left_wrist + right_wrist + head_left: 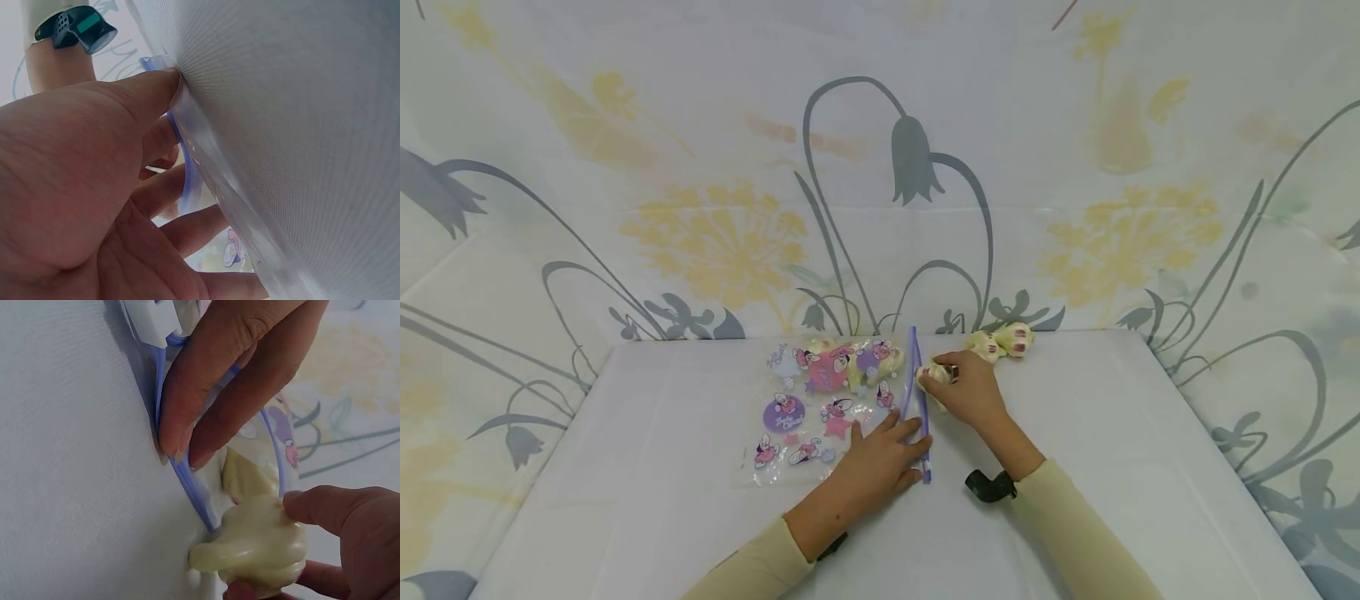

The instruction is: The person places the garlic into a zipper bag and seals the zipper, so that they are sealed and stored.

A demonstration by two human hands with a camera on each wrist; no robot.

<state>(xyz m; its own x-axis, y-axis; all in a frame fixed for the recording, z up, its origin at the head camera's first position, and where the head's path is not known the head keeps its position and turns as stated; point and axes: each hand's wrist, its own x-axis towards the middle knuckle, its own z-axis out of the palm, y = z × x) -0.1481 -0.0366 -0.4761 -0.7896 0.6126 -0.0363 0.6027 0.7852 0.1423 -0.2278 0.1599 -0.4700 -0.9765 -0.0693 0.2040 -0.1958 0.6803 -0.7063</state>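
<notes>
I log the white cloth-covered table against a floral backdrop sheet. The landmark is the clear plastic zip bag printed with pink and purple cartoon stickers, lying flat near the table's far middle, its purple zipper edge on the side toward the right hand.

Left hand: near corner of the bag. From the wrist views I read the fingers as pressing or pinching the zipper lip to hold the mouth apart; whether the thumb closes beneath it, I cannot tell for certain.

Right hand: at the bag's mouth, fingers curled round a small pale-yellow soft squishy toy figure, which touches the zipper rim. It looks partway into the opening.

Two more pale-yellow toy figures with pink patches lie beyond the right hand, just off the bag's far corner. Some yellow pieces seem to be inside the bag already.

Judgement: step in hand is feeding a toy into the bag. The next move calls for keeping the lip lifted while the toy slides past the zipper track without snagging.
</notes>
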